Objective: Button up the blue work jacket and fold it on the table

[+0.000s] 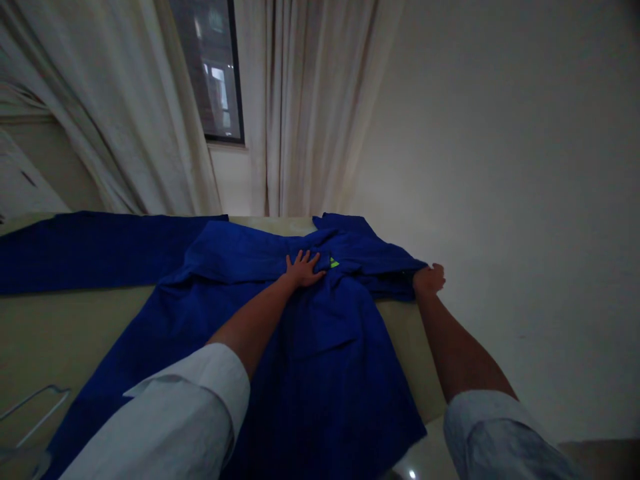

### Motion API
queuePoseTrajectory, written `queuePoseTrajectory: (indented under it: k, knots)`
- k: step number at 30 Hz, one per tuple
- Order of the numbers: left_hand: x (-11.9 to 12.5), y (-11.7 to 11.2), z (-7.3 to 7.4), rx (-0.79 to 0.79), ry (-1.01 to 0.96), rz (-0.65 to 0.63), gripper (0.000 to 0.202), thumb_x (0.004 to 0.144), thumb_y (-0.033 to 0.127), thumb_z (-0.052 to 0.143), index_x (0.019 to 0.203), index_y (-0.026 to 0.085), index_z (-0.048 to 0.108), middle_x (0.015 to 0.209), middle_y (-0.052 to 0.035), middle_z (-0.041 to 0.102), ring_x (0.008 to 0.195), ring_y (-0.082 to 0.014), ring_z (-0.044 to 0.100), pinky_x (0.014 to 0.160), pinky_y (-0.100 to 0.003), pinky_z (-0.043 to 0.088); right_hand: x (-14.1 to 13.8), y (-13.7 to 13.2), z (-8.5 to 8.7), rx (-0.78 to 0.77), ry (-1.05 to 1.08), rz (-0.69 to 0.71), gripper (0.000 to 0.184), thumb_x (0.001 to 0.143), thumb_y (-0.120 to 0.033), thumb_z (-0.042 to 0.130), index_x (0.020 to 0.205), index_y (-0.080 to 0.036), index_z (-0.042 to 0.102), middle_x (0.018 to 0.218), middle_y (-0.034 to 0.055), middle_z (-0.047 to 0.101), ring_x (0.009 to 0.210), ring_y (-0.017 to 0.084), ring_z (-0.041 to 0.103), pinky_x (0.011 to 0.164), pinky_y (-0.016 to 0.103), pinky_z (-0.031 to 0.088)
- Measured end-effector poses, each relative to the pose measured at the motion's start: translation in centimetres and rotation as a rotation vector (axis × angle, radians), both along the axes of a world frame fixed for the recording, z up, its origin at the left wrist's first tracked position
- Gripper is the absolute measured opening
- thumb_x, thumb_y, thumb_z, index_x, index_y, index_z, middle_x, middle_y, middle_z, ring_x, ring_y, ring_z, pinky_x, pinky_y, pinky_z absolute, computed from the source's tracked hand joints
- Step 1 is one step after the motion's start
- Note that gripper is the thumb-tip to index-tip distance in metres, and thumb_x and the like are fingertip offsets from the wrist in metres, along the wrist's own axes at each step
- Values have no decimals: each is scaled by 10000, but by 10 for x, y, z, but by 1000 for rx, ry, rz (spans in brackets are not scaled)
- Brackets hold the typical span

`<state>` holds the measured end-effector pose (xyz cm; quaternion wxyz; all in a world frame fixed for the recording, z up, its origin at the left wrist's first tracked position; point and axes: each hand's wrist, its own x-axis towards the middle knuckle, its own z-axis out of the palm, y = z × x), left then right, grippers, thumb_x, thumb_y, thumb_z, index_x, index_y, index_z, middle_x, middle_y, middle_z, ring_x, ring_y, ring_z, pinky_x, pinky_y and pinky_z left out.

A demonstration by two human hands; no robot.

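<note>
A blue long-sleeved garment (320,347) lies spread over a pale yellow-green surface, its lower part reaching toward me. One sleeve (100,250) stretches out to the left edge of the view. My left hand (303,269) rests flat on the upper part of the garment, fingers spread, beside a small yellow-green patch (335,263). At the right, my right hand (429,279) has its fingers closed on the end of the bunched blue cloth, the other sleeve side, near the surface's right edge.
The pale surface (115,333) runs along a wall with curtains (310,100) and a window (215,73) behind it. A bare wall (510,200) rises close on the right. At lower left lies a wire hanger (43,427).
</note>
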<state>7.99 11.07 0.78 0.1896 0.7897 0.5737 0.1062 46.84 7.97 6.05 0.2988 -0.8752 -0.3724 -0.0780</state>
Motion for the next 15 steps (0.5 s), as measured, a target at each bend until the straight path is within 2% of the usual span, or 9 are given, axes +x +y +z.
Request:
queuePoseTrajectory:
  k: [2,3,5,6,7,9,12,13,15]
  knots:
    - [-9,1,5,2,-234,25,889,930,720,493,1675,281,289,1746,-122,221,1619,-388,148,1258,-701,38,-19,15,31,226,-10,-20,517,1028,-162,268,1471,-67,516,1332,280,648,1236,344,649,1030,508,517]
    - [-17,0,10,-16,-410,65,865,944,705,484,1671,278,296,1739,-120,250,1610,-361,209,1280,-645,103,-34,23,48,392,-34,30,505,1044,-169,256,1465,-76,519,1355,253,644,1264,320,629,1072,493,490]
    - [-37,-2,22,-135,-818,175,813,982,713,390,1670,294,283,1727,-109,297,1567,-317,341,1256,-553,287,-78,34,77,691,-136,303,457,1080,-245,299,1416,-100,573,1360,208,654,1284,295,601,1133,489,443]
    - [-50,-5,29,-212,-1016,223,803,993,736,317,1671,308,270,1718,-107,322,1535,-307,404,1209,-534,377,-106,36,86,747,-190,483,440,1089,-283,329,1397,-121,599,1349,188,666,1283,291,594,1153,500,425]
    - [-65,-8,37,-271,-1188,262,814,991,769,235,1669,319,262,1703,-111,356,1496,-304,464,1149,-529,452,-138,36,89,740,-238,681,430,1097,-292,339,1395,-149,615,1335,167,680,1287,280,590,1171,505,407]
    - [-102,-16,52,-298,-1416,311,891,954,839,112,1663,318,261,1653,-130,438,1419,-301,556,1042,-521,547,-207,26,77,527,-354,1137,421,1092,-291,407,1459,-194,589,1412,147,656,1363,268,547,1220,503,355]
    - [-160,-31,68,-121,-1491,418,972,903,916,208,1627,282,348,1538,-155,568,1319,-295,637,959,-465,603,-295,-2,28,157,-492,1681,566,1045,-376,572,1576,-206,476,1675,143,395,1555,270,338,1264,482,306]
    - [-177,-35,71,-63,-1468,462,953,899,911,300,1598,271,408,1487,-155,613,1288,-300,655,945,-455,610,-315,-12,12,67,-511,1803,594,1044,-381,576,1601,-227,440,1715,125,322,1574,258,306,1260,463,319]
    - [-204,-40,74,-17,-1388,578,826,916,822,472,1495,237,548,1338,-152,707,1199,-314,697,918,-459,620,-339,-25,-13,-18,-484,1890,627,1056,-400,553,1638,-253,374,1754,103,221,1572,254,317,1230,432,372]
